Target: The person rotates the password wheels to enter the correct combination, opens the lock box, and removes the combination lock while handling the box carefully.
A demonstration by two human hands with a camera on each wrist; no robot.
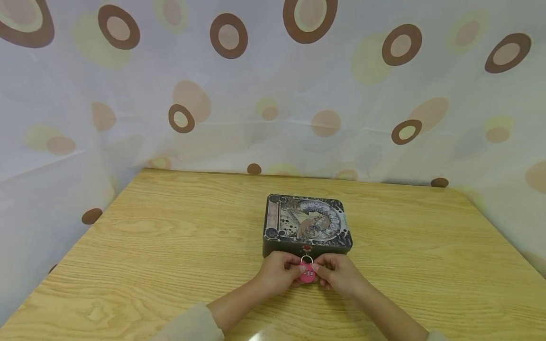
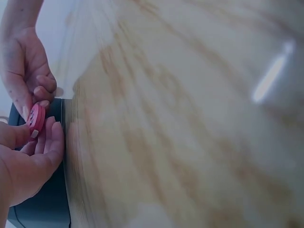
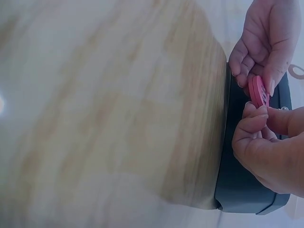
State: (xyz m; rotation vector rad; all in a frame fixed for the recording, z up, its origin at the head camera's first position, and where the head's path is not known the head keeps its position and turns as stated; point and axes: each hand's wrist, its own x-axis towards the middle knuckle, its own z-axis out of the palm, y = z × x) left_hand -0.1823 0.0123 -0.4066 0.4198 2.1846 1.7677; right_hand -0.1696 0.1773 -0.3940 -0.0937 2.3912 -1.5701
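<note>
A pink combination padlock (image 1: 307, 274) hangs by its shackle at the front clasp (image 1: 306, 248) of a dark tin box (image 1: 307, 222) with a printed lid. The left hand (image 1: 277, 274) pinches the padlock's left side between thumb and fingers. On the other side, the right hand (image 1: 339, 274) pinches it too. Number dials show on the padlock's face between the two thumbs. Both wrist views show the padlock (image 2: 35, 119) held in front of the box's dark side (image 3: 242, 185). Whether the shackle is locked cannot be told.
The box lies on a wood-grain table (image 1: 170, 246), with its lid down. Behind the table's far edge hangs a pale curtain (image 1: 273, 85) patterned with brown rings and spots. A light reflection glints on the tabletop near the front.
</note>
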